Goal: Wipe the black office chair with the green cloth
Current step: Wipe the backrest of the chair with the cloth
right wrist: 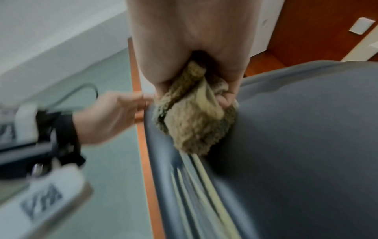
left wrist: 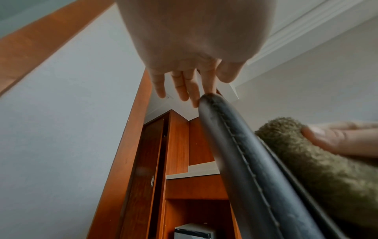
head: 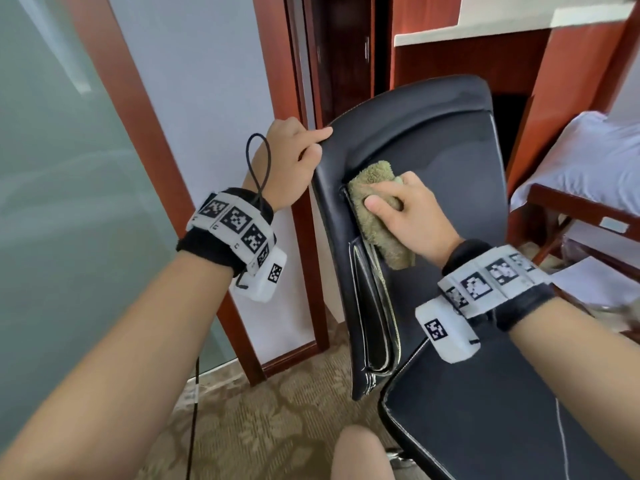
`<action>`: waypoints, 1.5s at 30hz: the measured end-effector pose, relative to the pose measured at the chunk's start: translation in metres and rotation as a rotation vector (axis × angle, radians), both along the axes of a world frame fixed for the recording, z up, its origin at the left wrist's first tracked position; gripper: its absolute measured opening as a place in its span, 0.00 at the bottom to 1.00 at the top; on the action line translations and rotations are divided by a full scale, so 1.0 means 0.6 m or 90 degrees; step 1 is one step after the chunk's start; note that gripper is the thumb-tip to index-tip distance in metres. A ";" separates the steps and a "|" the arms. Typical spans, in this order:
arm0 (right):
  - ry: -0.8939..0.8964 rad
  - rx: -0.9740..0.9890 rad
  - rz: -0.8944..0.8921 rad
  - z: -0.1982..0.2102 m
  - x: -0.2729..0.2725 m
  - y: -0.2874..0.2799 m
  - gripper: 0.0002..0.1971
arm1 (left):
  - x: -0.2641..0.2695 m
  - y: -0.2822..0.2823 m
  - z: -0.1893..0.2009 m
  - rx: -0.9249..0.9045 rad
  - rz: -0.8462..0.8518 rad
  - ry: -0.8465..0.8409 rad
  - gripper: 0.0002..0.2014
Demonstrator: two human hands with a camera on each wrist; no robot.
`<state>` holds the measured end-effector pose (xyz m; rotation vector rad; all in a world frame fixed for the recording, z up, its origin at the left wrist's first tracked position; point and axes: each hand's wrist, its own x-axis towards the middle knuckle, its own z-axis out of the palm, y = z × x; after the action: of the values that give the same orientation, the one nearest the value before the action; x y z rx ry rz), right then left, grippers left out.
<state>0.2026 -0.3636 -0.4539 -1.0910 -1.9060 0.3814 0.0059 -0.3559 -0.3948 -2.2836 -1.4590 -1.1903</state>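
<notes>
The black office chair (head: 450,168) stands at centre right, its backrest tilted and its seat cut off by the bottom and right edges of the head view. The right hand (head: 408,216) grips the green cloth (head: 375,216), bunched into a roll, and presses it against the left side of the backrest's front face, just beside the stitched edge seam. The thumb lies across the top of the cloth; the other fingers curl under it and are mostly hidden. In the right wrist view the cloth (right wrist: 194,116) is blurred, wadded in the palm of the right hand (right wrist: 192,53) against the grey-looking chair (right wrist: 296,145).

The left hand (head: 294,157) holds the backrest's upper left edge: the forefinger lies straight along the rim, the thumb is behind it, and the remaining fingers are out of sight behind the edge. The left wrist view shows the left hand (left wrist: 190,67) with fingers (left wrist: 184,87) nearly straight and slightly spread, two tips touching the chair's rim (left wrist: 235,145); how firmly they hold is unclear.

Both wrists wear marker bands (head: 235,230). A bed (head: 581,168) is cut off at the far right.
</notes>
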 end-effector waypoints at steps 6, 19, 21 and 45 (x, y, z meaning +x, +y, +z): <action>0.067 0.067 -0.011 0.058 -0.032 0.000 0.14 | -0.008 -0.010 0.014 -0.040 -0.023 -0.031 0.26; -0.018 0.099 0.041 -0.022 0.059 -0.016 0.17 | 0.004 -0.024 -0.005 -0.004 0.015 -0.051 0.19; 0.049 0.138 0.032 0.001 0.046 -0.008 0.17 | 0.012 -0.026 -0.010 0.011 0.037 -0.053 0.21; -0.033 0.123 0.004 -0.003 0.006 -0.030 0.16 | 0.040 -0.052 -0.021 -0.013 0.093 0.056 0.27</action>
<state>0.2062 -0.3815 -0.4554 -0.9758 -1.9480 0.1689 0.0298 -0.3869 -0.4071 -2.1695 -1.5812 -1.0260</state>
